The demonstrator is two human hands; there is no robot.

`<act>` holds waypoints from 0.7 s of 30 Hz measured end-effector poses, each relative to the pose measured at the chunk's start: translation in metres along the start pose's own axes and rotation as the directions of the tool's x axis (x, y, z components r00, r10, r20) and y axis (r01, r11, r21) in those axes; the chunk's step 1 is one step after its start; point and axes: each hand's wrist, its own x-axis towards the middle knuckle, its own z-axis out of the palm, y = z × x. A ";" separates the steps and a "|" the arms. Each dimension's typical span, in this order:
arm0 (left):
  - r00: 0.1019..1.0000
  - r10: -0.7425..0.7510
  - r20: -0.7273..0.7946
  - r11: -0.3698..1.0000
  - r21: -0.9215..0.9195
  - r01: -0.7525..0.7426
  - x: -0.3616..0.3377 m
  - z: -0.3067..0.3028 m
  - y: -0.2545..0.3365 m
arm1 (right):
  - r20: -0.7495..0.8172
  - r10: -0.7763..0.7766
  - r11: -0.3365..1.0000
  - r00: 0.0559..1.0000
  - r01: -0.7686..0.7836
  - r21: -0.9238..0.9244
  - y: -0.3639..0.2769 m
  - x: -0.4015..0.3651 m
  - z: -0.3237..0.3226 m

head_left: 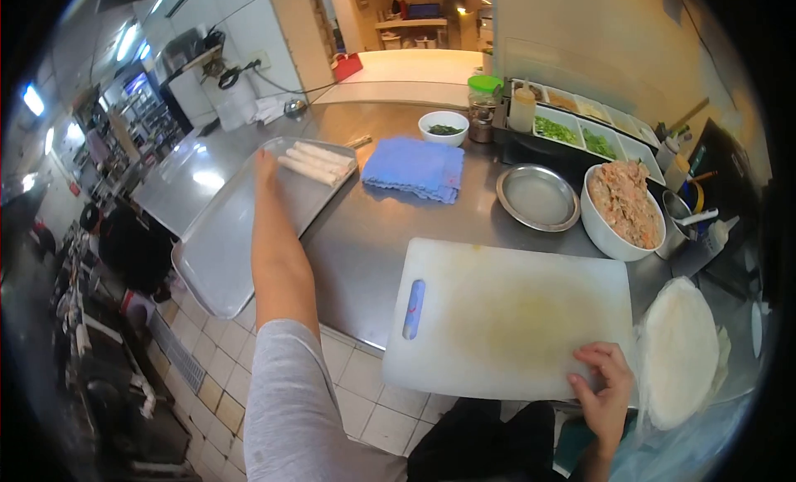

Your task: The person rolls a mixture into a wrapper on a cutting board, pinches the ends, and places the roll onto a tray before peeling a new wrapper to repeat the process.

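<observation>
My left arm stretches over a metal tray (217, 254), and my left hand (264, 163) is at the tray's far part, just left of several pale rolls (318, 163). Its fingers are hidden from this angle, so I cannot see whether it holds anything. My right hand (604, 382) rests at the near right corner of a white cutting board (497, 316), thumb and fingers apart, holding nothing. Just right of that hand lies a stack of round white wrappers (681, 353) on plastic film.
Beyond the board are a folded blue cloth (413, 169), a round metal dish (537, 198) and a white bowl of minced filling (623, 208). Behind them stand a small bowl of greens (444, 129), a green-lidded jar (484, 101) and a topping rack (572, 132).
</observation>
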 end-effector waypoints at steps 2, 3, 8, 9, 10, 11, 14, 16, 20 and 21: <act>0.996 -0.074 0.058 0.970 -0.227 0.085 -0.001 0.011 -0.007 | -0.017 0.018 1.000 1.000 -0.018 -0.008 0.001 -0.001 0.003; 0.989 -0.114 0.095 0.933 -0.331 0.139 -0.007 0.011 -0.007 | -0.020 0.026 1.000 0.999 -0.027 -0.007 0.002 -0.001 0.005; 0.965 -0.209 0.156 0.857 -0.446 0.258 -0.028 0.006 0.011 | -0.034 0.013 0.999 0.999 -0.014 -0.051 0.002 0.000 0.008; 0.964 -0.236 0.120 0.841 -0.473 0.264 -0.018 0.021 -0.002 | -0.033 0.017 0.999 0.999 -0.018 -0.049 0.002 0.000 0.009; 0.961 -0.263 0.087 0.822 -0.501 0.270 -0.017 0.027 -0.003 | -0.039 0.003 0.999 0.999 -0.005 -0.051 0.003 0.000 0.009; 0.960 -0.263 0.093 0.821 -0.500 0.274 -0.017 0.029 -0.005 | -0.045 -0.010 0.999 0.999 0.007 -0.054 0.003 0.000 0.009; 0.950 -0.240 0.198 0.777 -0.548 0.310 -0.022 0.014 0.008 | -0.052 -0.057 0.996 0.997 0.053 -0.071 0.004 0.000 0.009; 0.966 -0.241 0.098 0.848 -0.463 0.258 -0.018 0.017 0.004 | -0.051 -0.053 0.997 0.997 0.050 -0.057 0.005 0.000 0.009; 0.976 -0.193 -0.098 0.951 -0.264 0.161 -0.008 0.025 -0.006 | -0.031 -0.044 0.998 0.999 0.042 -0.036 0.004 0.000 0.005; 0.971 -0.181 -0.153 0.968 -0.202 0.149 -0.009 0.022 -0.005 | -0.028 -0.046 0.998 0.999 0.045 -0.035 0.004 0.000 0.004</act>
